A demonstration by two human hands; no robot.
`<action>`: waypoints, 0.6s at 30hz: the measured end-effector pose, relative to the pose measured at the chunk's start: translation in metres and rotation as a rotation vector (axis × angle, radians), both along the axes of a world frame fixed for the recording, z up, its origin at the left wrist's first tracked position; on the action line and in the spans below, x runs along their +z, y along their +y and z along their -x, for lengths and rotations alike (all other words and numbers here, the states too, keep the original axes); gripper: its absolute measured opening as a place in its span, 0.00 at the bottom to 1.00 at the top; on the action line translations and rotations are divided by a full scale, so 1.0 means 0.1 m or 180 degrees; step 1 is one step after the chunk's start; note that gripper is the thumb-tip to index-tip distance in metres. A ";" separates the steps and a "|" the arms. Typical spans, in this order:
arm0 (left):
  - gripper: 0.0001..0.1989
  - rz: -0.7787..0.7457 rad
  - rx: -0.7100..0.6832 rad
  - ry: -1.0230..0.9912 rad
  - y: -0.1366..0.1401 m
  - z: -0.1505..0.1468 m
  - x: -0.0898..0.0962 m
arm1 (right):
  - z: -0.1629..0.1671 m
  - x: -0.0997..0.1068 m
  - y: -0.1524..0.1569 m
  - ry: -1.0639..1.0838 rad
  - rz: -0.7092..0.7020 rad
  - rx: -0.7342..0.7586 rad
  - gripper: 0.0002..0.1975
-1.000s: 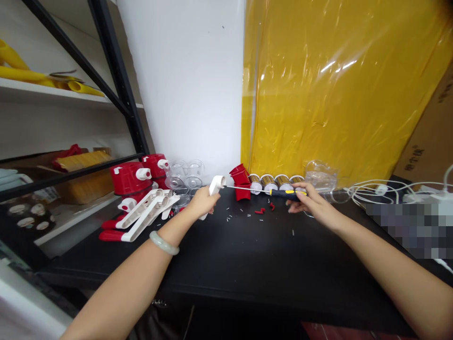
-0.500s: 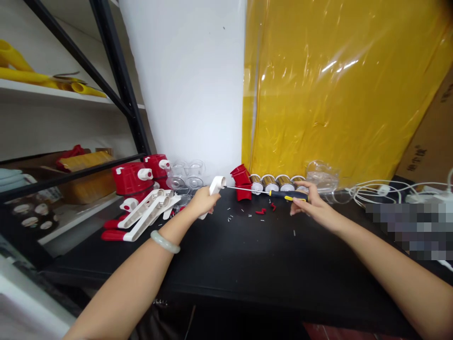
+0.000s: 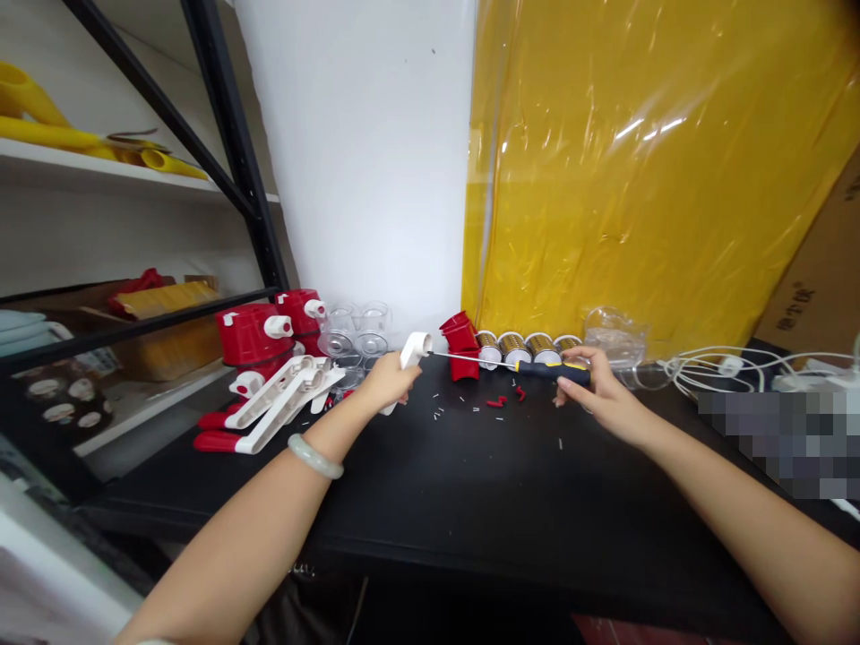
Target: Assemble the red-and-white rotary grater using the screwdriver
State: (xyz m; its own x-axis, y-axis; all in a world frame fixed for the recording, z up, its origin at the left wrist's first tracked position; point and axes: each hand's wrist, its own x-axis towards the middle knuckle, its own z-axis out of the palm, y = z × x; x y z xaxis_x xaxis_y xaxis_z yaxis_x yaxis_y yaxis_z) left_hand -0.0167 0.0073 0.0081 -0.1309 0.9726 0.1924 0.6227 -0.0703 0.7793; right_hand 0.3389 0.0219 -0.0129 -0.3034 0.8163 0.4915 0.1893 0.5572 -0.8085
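My left hand [image 3: 388, 380] is closed around a white plastic crank handle [image 3: 417, 348], its round end turned to the right. In my right hand [image 3: 597, 387] is a screwdriver [image 3: 552, 370] with a dark blue and yellow grip, held level by the fingers. The long shaft points left, and its tip is at the handle's round end; whether it sits in a screw is hidden. Small screws [image 3: 438, 413] and small red plastic pieces [image 3: 497, 402] lie on the black tabletop between and below my hands.
White crank handles with red grips [image 3: 275, 412] lie at left, before red plastic housings [image 3: 250, 333] and clear cups [image 3: 356, 327]. Behind the screwdriver stand red chutes [image 3: 460, 340] and metal drums [image 3: 514, 348]. White cables [image 3: 699, 367] lie at right, a shelf rack [image 3: 252, 193] at left.
The fingers of my right hand have shifted on the screwdriver's grip, which shows turned a little. My left hand still holds the crank handle. The whole view has moved slightly.
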 end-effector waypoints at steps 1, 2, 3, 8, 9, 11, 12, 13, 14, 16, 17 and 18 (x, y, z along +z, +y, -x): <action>0.07 0.0005 0.0003 0.0004 0.00 0.00 0.00 | -0.01 0.01 -0.01 -0.0128 -0.0133 -0.0052 0.24; 0.07 0.0010 0.0002 0.0011 0.00 0.00 0.00 | -0.02 0.02 -0.02 -0.0251 -0.0218 -0.0108 0.22; 0.06 0.0014 0.0001 0.0021 0.00 0.00 -0.01 | -0.03 0.04 -0.03 -0.0343 -0.0244 -0.0157 0.21; 0.05 -0.0011 0.0028 0.0088 -0.02 -0.02 -0.02 | -0.02 0.08 -0.08 -0.0730 0.0209 -0.0406 0.23; 0.05 -0.0020 0.0036 0.0096 -0.02 -0.03 -0.02 | -0.01 0.07 -0.08 -0.0772 0.0349 -0.0412 0.25; 0.04 -0.0043 0.0059 0.0101 -0.02 -0.02 0.00 | 0.02 0.03 -0.07 -0.0630 0.0597 -0.0283 0.26; 0.04 -0.0057 0.0074 0.0098 -0.01 -0.01 0.01 | 0.04 0.01 -0.05 -0.0431 0.0671 -0.0166 0.25; 0.04 -0.0070 0.0088 0.0094 -0.01 0.00 0.02 | 0.05 0.00 -0.04 -0.0209 0.0686 -0.0046 0.24; 0.04 -0.0082 0.0100 0.0091 -0.01 0.00 0.02 | 0.06 -0.01 -0.03 -0.0010 0.0628 0.0046 0.24; 0.04 -0.0091 0.0112 0.0088 0.00 0.01 0.03 | 0.06 0.00 -0.03 0.0151 0.0342 0.0118 0.28; 0.04 -0.0087 0.0112 0.0087 0.00 0.01 0.03 | 0.05 0.01 -0.04 0.0102 0.0159 0.0094 0.28; 0.04 -0.0080 0.0107 0.0090 0.00 0.01 0.03 | 0.04 0.03 -0.05 -0.0005 -0.0003 0.0034 0.26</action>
State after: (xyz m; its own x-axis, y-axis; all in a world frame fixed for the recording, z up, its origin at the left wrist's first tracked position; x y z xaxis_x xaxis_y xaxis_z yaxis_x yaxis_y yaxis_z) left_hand -0.0179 0.0070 0.0111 -0.1577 0.9625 0.2208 0.6467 -0.0683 0.7597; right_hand 0.3351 0.0168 -0.0094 -0.3129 0.8125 0.4918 0.1845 0.5599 -0.8077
